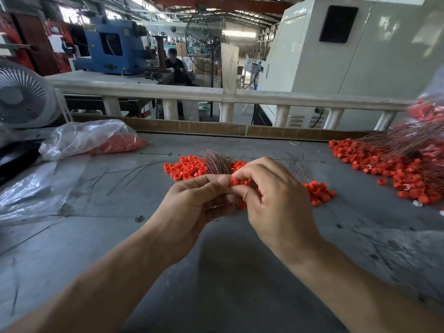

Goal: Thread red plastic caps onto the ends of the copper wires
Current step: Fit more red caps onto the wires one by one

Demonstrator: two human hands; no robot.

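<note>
I'm pinching one red cap (235, 181) in my right hand (276, 200) at frame centre, while my left hand (192, 203) is gripping the copper wires (216, 163), fingers curled tight. I'm judging it best to steady one wire end before pushing. On the table (216, 272): two loose cap piles (389, 171), one bag of caps (96, 140), too many to count.

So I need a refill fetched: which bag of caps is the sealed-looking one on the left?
Start at the white desk fan at the table's far-left edge. Just right of it lies a crumpled clear plastic bag of red caps; the flat clear plastic sheet nearer you holds none.
</note>
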